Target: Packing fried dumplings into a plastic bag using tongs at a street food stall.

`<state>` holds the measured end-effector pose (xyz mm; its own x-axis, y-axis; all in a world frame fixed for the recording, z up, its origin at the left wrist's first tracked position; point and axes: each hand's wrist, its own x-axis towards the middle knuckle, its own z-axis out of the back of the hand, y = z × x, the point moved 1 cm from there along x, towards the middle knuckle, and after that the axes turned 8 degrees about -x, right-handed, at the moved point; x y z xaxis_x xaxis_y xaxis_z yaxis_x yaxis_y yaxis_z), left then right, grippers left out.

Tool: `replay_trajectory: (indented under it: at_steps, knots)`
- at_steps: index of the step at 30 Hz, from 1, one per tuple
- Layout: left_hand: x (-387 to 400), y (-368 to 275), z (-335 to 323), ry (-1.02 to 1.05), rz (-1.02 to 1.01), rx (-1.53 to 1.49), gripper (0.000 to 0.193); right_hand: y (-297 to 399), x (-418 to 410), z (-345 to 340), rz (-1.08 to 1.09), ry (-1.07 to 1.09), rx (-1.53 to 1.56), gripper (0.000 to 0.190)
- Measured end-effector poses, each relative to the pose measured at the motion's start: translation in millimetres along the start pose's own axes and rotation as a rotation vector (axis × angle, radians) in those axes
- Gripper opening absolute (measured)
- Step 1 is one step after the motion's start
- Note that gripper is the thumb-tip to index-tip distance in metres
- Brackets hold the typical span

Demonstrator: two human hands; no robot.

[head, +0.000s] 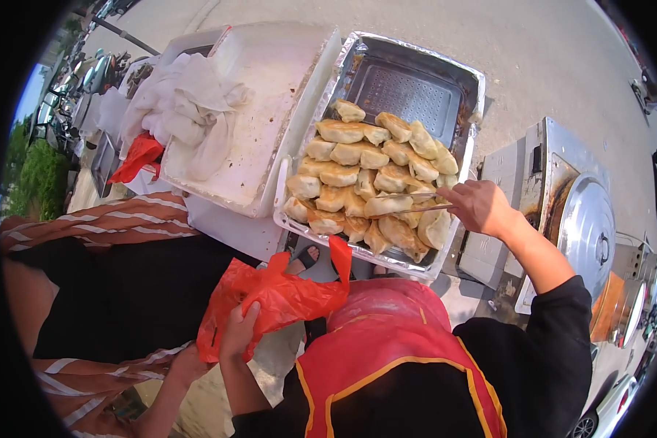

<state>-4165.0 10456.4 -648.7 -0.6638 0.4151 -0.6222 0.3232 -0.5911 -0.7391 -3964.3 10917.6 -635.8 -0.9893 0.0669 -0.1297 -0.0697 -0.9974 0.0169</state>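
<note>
My right hand (479, 205) grips a pair of thin tongs or chopsticks (421, 208) over the right side of a foil-edged metal tray (479, 93). Their tips lie against a pale browned dumpling (386, 205). Many more pan-fried dumplings (342, 131) are piled across the tray's near part, and its far part shows a perforated metal insert (399, 90). At lower left my left hand (240, 328) holds a red plastic bag (284, 293), one handle of which stands up near the tray's front edge. What the bag contains is hidden.
A person in a striped garment stands at my left, one hand (189, 361) touching the bag's left side. Left of the tray lies a white foam box (274, 60) with crumpled white cloth (191, 109). On the right stands a metal stove (542, 159) with a round lidded pan (586, 235).
</note>
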Motion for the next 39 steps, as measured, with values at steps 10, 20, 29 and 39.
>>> replay_trajectory:
  at_steps: [10,20,29,39]
  knots:
    - [-5,21,13,-0.041,-0.057,-0.068,0.035,-9,-4,-39,-0.886,0.124,1.471,0.028]
    - [-12,-5,19,-0.151,-0.075,0.099,0.039,-23,147,-57,-1.135,0.101,1.727,0.022]
    - [-8,2,29,-0.089,-0.107,0.007,0.039,-29,103,-1,-0.976,0.346,1.623,0.022]
    - [-10,-6,26,-0.175,-0.124,0.109,0.039,13,131,-42,-0.549,-0.275,0.325,0.022]
